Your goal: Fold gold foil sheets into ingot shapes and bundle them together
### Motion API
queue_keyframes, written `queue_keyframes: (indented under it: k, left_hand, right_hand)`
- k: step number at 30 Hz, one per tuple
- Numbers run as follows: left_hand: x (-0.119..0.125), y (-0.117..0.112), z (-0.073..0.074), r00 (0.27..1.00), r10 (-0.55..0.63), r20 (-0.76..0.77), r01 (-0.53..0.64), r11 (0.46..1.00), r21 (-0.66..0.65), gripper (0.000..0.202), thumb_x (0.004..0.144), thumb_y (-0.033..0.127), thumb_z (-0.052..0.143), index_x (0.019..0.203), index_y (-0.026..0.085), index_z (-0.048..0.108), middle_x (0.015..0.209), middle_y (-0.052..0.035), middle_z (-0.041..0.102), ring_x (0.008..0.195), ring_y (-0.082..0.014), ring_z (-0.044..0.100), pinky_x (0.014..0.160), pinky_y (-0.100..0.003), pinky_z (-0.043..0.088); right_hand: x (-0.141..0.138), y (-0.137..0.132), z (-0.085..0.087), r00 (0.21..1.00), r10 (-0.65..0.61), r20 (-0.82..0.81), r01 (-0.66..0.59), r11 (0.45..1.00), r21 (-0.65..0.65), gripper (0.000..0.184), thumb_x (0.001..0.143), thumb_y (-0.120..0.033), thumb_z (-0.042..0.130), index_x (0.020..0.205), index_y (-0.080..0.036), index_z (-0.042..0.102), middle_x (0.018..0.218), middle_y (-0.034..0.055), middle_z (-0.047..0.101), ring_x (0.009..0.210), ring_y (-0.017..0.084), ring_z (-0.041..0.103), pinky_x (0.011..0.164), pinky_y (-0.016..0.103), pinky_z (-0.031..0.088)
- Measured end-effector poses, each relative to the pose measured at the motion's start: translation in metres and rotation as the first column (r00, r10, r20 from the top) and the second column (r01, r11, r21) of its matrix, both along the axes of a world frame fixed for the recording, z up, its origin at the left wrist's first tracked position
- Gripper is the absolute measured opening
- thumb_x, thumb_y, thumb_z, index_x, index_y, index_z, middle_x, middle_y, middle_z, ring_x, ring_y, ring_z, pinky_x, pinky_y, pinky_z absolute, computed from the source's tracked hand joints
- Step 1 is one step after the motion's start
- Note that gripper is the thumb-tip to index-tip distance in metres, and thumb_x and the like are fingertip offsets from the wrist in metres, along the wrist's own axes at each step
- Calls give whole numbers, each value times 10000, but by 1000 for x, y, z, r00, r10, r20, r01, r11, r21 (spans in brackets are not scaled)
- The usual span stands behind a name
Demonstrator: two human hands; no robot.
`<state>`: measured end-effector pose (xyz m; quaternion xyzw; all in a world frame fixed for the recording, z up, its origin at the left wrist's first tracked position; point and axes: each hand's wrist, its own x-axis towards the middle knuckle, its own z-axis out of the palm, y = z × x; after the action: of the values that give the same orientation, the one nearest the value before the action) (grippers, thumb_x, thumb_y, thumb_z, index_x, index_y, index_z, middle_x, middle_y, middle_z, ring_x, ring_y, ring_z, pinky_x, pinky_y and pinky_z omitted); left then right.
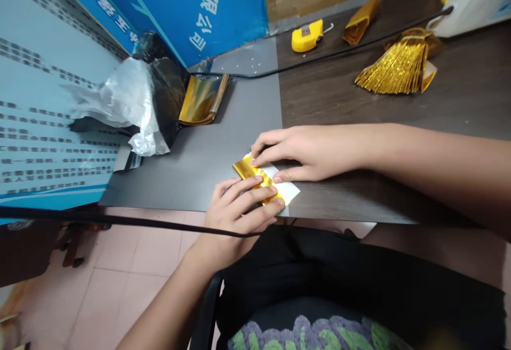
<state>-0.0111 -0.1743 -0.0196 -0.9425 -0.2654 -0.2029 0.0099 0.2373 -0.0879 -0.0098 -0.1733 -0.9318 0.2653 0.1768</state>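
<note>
A small sheet of gold foil paper point(248, 170) with a white underside lies partly folded at the near edge of the table point(359, 201). My left hand point(235, 209) rests on its near part, fingers stretched flat and pressing the gold fold down. My right hand point(307, 152) comes in from the right and lies flat on the far part, fingertips on the fold's upper edge and thumb on the white side. Neither hand lifts the paper.
A stack of gold foil sheets point(202, 100) lies beside a black and clear plastic bag point(136, 99) at the left. Fanned folded gold pieces point(395, 67), a yellow tape measure point(306, 35), a black cable point(339, 51) and a white device point(471, 3) sit farther back. Blue boards stand behind.
</note>
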Motion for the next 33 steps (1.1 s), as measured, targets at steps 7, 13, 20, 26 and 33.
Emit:
queue_keyframes:
  k: [7, 13, 20, 26, 33]
  left_hand:
    - [1, 1, -2, 1000, 14, 16, -14, 1000, -3, 303, 914, 240, 703, 1212, 292, 677, 1231, 26, 738, 1276, -186, 603, 1069, -354, 394]
    - [1, 1, 0, 1000, 10, 11, -9, 999, -38, 298, 931, 233, 676, 1222, 298, 671, 1234, 18, 733, 1283, -186, 594, 1059, -352, 399]
    - [3, 2, 3, 1000, 2, 7, -2, 998, -59, 297, 918, 193, 685, 1199, 286, 672, 1230, 16, 728, 1288, -198, 587, 1047, -366, 392]
    - [2, 1, 3, 1000, 9, 8, -8, 999, -51, 301, 921, 207, 681, 1210, 292, 673, 1227, 15, 727, 1284, -187, 583, 1048, -356, 390]
    - [1, 0, 1, 1000, 11, -18, -11, 1000, 22, 272, 944, 236, 644, 1207, 295, 684, 1234, 33, 736, 1258, -156, 602, 1066, -339, 383]
  right_hand:
    - [-1, -3, 2, 1000, 2, -3, -2, 999, 36, 302, 993, -271, 564, 1241, -160, 696, 1305, 132, 617, 1196, 226, 603, 1055, 400, 489]
    - [-3, 0, -2, 999, -8, -47, 12, 996, 91, 301, 996, -258, 542, 1223, -148, 705, 1274, 129, 637, 1181, 232, 589, 1045, 403, 493]
    - [-13, -1, -7, 995, 11, -94, 3, 989, 145, 299, 1011, -188, 479, 1185, -127, 715, 1319, 124, 674, 1233, 232, 592, 1116, 432, 458]
    - [-18, -6, -11, 994, -20, -111, 42, 979, 198, 318, 1044, -259, 475, 1184, -120, 724, 1292, 126, 707, 1215, 243, 634, 1100, 452, 489]
    - [-19, -19, -9, 995, -85, -56, 97, 958, 270, 354, 1038, -241, 475, 1273, -111, 705, 1360, 118, 677, 1322, 249, 597, 1168, 437, 462]
